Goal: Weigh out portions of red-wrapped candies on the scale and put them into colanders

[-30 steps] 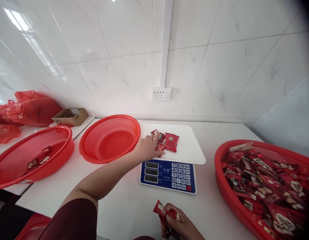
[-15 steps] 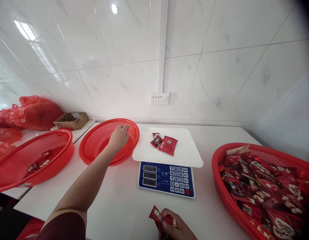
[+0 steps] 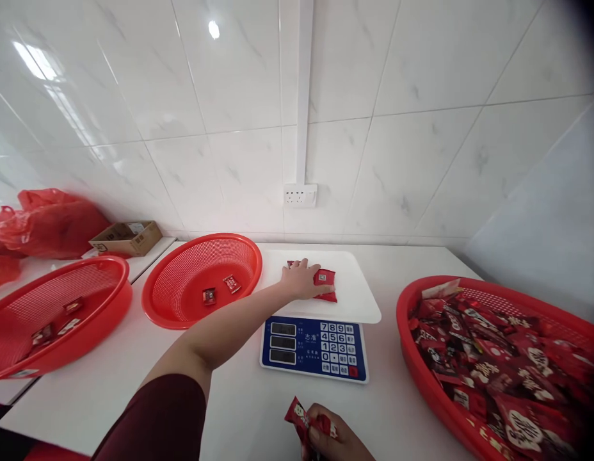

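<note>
My left hand [image 3: 301, 280] lies over the white weighing pan [image 3: 357, 294] with its fingers spread. Beneath it, partly covered, are small red packets; a larger red snack packet [image 3: 324, 279] shows at its right side, by the thumb. My right hand [image 3: 338, 435], at the bottom edge, is closed around red snack packets [image 3: 297, 416] printed with a cartoon figure; how many cannot be made out. Between the hands is the blue keypad panel of the digital scale [image 3: 312, 339].
A red mesh basket [image 3: 155, 282] at left centre holds two small packets. Another red basket [image 3: 127, 282] farther left has several. At right, a red basket [image 3: 407, 326] is heaped with red packets. A cardboard box [image 3: 134, 242] and red plastic bags [image 3: 61, 224] stand at the back left.
My left hand has moved right, from above the middle basket to the packets on the weighing pan. Two small packets now show in that basket. My right hand stays closed on its packets.
</note>
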`<state>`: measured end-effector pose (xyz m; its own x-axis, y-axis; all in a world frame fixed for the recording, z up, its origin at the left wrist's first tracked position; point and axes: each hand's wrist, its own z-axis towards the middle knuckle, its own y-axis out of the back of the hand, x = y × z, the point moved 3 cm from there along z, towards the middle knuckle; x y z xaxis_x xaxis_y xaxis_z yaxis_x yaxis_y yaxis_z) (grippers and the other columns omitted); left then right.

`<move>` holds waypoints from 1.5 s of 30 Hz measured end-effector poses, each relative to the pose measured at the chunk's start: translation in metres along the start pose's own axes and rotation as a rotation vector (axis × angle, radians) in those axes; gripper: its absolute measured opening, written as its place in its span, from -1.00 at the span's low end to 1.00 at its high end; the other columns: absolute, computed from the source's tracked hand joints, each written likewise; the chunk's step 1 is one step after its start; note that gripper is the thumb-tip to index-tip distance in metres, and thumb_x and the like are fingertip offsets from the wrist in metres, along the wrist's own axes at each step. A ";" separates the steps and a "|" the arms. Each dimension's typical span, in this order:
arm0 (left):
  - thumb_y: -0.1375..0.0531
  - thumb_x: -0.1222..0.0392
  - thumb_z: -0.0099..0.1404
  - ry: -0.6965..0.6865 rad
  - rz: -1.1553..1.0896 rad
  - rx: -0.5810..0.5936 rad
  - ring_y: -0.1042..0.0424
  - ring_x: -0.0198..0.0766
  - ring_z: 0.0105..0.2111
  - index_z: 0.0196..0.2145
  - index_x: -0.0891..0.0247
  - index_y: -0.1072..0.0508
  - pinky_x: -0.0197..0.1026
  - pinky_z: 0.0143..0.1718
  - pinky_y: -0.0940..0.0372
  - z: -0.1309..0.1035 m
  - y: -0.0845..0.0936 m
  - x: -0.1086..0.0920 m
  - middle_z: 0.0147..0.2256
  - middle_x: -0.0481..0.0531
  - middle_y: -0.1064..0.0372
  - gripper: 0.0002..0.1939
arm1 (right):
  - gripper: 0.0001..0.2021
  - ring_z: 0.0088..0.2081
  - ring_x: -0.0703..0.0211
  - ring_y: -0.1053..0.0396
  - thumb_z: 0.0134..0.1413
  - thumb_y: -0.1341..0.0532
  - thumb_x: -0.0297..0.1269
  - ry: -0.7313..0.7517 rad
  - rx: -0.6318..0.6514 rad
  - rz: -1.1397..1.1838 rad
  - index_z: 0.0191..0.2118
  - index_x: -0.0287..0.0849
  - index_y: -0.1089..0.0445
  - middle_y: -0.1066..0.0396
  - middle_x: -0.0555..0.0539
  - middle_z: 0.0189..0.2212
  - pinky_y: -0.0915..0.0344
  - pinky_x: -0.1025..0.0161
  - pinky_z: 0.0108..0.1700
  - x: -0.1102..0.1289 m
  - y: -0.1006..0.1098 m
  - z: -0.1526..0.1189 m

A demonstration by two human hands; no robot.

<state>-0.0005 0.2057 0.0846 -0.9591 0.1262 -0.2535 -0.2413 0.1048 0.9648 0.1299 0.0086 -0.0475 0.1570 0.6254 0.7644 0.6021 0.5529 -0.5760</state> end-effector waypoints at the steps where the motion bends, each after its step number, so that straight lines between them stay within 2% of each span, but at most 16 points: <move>1: -0.01 -0.34 0.13 -0.009 -0.002 -0.006 -0.11 0.20 0.14 0.12 0.17 -0.19 0.23 0.03 -0.09 0.001 -0.001 -0.003 0.15 0.26 -0.13 -0.26 | -0.59 -0.47 0.24 -0.35 -0.13 -0.32 0.05 0.000 -0.002 -0.011 -0.39 -0.19 -0.26 -0.39 -0.01 -0.53 -0.12 0.32 -0.38 0.000 0.000 0.000; 4: -0.06 -0.24 0.15 -0.037 -0.014 -0.052 -0.21 0.09 0.05 0.05 0.21 -0.25 0.12 -0.01 -0.17 -0.001 -0.003 -0.009 0.04 0.20 -0.26 -0.38 | -0.59 -0.46 0.24 -0.34 -0.13 -0.32 0.07 0.001 0.006 -0.037 -0.39 -0.19 -0.26 -0.40 -0.01 -0.53 -0.11 0.34 -0.39 0.001 -0.001 0.000; 10: -0.17 -0.10 0.10 -0.083 -0.100 -0.148 -0.29 -0.12 -0.04 0.05 0.15 -0.18 -0.17 -0.21 -0.33 -0.007 -0.007 -0.011 0.04 0.09 -0.20 -0.41 | -0.59 -0.48 0.26 -0.33 -0.12 -0.32 0.07 0.011 0.029 -0.047 -0.40 -0.18 -0.24 -0.39 0.01 -0.54 -0.13 0.32 -0.36 0.000 -0.002 0.002; 12: -0.20 -0.04 0.09 -0.094 -0.113 -0.185 -0.34 -0.16 -0.10 0.02 0.15 -0.20 -0.20 -0.27 -0.34 -0.010 -0.002 -0.011 0.01 0.06 -0.22 -0.44 | -0.59 -0.48 0.25 -0.34 -0.11 -0.31 0.07 0.021 0.033 -0.058 -0.40 -0.19 -0.24 -0.39 -0.01 -0.54 -0.13 0.32 -0.37 0.000 -0.001 0.002; 15: -0.21 0.08 0.10 -0.101 -0.097 -0.271 -0.34 -0.15 -0.10 0.00 0.12 -0.23 -0.19 -0.24 -0.32 -0.019 0.019 -0.005 0.01 0.03 -0.22 -0.50 | -0.59 -0.49 0.25 -0.34 -0.10 -0.30 0.07 0.037 0.039 -0.050 -0.40 -0.19 -0.23 -0.38 0.00 -0.56 -0.13 0.31 -0.37 0.000 -0.001 0.002; 18: -0.17 0.10 0.16 -0.030 -0.069 -0.382 -0.32 -0.11 -0.06 0.05 0.12 -0.20 -0.15 -0.21 -0.31 -0.032 0.049 0.017 0.06 0.07 -0.17 -0.51 | -0.59 -0.50 0.26 -0.34 -0.08 -0.29 0.07 0.047 0.050 -0.049 -0.42 -0.18 -0.21 -0.36 0.02 -0.57 -0.14 0.30 -0.37 0.001 -0.004 0.001; 21: -0.08 0.05 0.24 0.107 -0.039 -0.467 -0.25 -0.04 0.02 0.13 0.17 -0.11 -0.10 -0.18 -0.30 -0.048 0.076 0.057 0.14 0.15 -0.09 -0.48 | -0.60 -0.51 0.26 -0.34 -0.06 -0.28 0.07 0.053 0.071 -0.078 -0.42 -0.18 -0.20 -0.37 0.02 -0.56 -0.16 0.30 -0.39 0.001 -0.006 0.002; 23: -0.04 0.01 0.27 0.194 -0.018 -0.477 -0.18 0.02 0.10 0.17 0.19 -0.06 -0.03 -0.09 -0.27 -0.062 0.085 0.084 0.18 0.18 -0.05 -0.45 | -0.60 -0.50 0.26 -0.33 -0.06 -0.27 0.06 0.045 0.079 -0.081 -0.42 -0.18 -0.19 -0.37 0.02 -0.56 -0.16 0.30 -0.40 0.001 -0.007 0.001; 25: -0.01 -0.04 0.29 0.264 0.007 -0.455 -0.04 0.09 0.19 0.19 0.20 -0.06 0.10 0.04 -0.14 -0.080 0.084 0.105 0.22 0.21 -0.01 -0.43 | -0.60 -0.50 0.26 -0.34 -0.06 -0.27 0.07 0.031 0.075 -0.072 -0.41 -0.17 -0.19 -0.36 0.03 -0.56 -0.16 0.31 -0.40 0.000 -0.007 0.001; 27: 0.03 -0.09 0.31 0.305 0.029 -0.404 0.04 0.12 0.23 0.19 0.19 -0.09 0.19 0.10 -0.02 -0.103 0.074 0.116 0.24 0.21 0.01 -0.43 | -0.60 -0.49 0.25 -0.34 -0.06 -0.27 0.08 0.025 0.065 -0.078 -0.40 -0.17 -0.19 -0.36 0.04 -0.56 -0.16 0.30 -0.39 -0.001 -0.006 0.001; 31: 0.10 -0.16 0.33 0.313 0.066 -0.206 -0.32 0.04 0.02 0.19 0.14 -0.14 0.00 -0.08 -0.24 -0.152 0.037 0.115 0.08 0.18 -0.29 -0.43 | -0.59 -0.49 0.23 -0.33 -0.07 -0.27 0.09 0.029 0.039 -0.086 -0.43 -0.16 -0.18 -0.35 0.03 -0.56 -0.15 0.29 -0.39 0.000 -0.006 0.000; 34: 0.15 -0.05 0.38 0.336 0.156 -0.114 -0.44 -0.01 -0.15 0.19 0.18 -0.16 -0.09 -0.22 -0.29 -0.178 0.017 0.112 -0.05 0.18 -0.42 -0.49 | -0.59 -0.49 0.22 -0.32 -0.08 -0.28 0.09 0.019 0.006 -0.084 -0.44 -0.15 -0.19 -0.36 0.02 -0.57 -0.14 0.28 -0.39 0.003 -0.009 -0.001; 37: 0.14 0.07 0.39 0.350 0.206 -0.146 -0.40 -0.03 -0.09 0.15 0.21 -0.22 -0.03 -0.03 -0.19 -0.185 0.013 0.121 -0.07 0.16 -0.44 -0.55 | -0.60 -0.48 0.22 -0.31 -0.09 -0.28 0.09 0.007 -0.014 -0.091 -0.44 -0.15 -0.20 -0.36 0.02 -0.57 -0.14 0.28 -0.39 0.005 -0.013 -0.002; 40: 0.10 0.10 0.38 0.383 0.238 -0.213 -0.34 -0.04 -0.02 0.12 0.19 -0.26 0.04 0.14 0.01 -0.180 0.020 0.144 -0.06 0.14 -0.43 -0.58 | -0.60 -0.47 0.23 -0.30 -0.08 -0.28 0.08 0.000 -0.019 -0.065 -0.43 -0.16 -0.21 -0.36 0.02 -0.55 -0.13 0.29 -0.39 0.008 -0.015 -0.003; 43: 0.11 0.14 0.36 0.454 0.256 -0.306 -0.32 0.05 0.00 0.11 0.25 -0.27 0.19 0.14 0.10 -0.174 0.032 0.170 -0.07 0.23 -0.42 -0.58 | -0.62 -0.46 0.24 -0.30 -0.06 -0.29 0.04 0.012 -0.027 -0.028 -0.44 -0.17 -0.20 -0.34 0.02 -0.54 -0.13 0.29 -0.39 0.011 -0.016 -0.004; 45: 0.12 0.17 0.36 0.493 0.268 -0.374 -0.21 0.12 0.08 0.12 0.32 -0.24 0.28 0.13 0.13 -0.171 0.038 0.177 0.01 0.31 -0.34 -0.56 | -0.63 -0.45 0.23 -0.31 -0.06 -0.29 0.03 0.018 -0.032 -0.023 -0.43 -0.17 -0.21 -0.34 0.02 -0.53 -0.13 0.29 -0.39 0.013 -0.016 -0.006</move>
<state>-0.2048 0.0632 0.0888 -0.9270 -0.3742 -0.0259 0.0644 -0.2270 0.9718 0.1268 0.0049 -0.0267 0.1568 0.6027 0.7824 0.6302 0.5489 -0.5491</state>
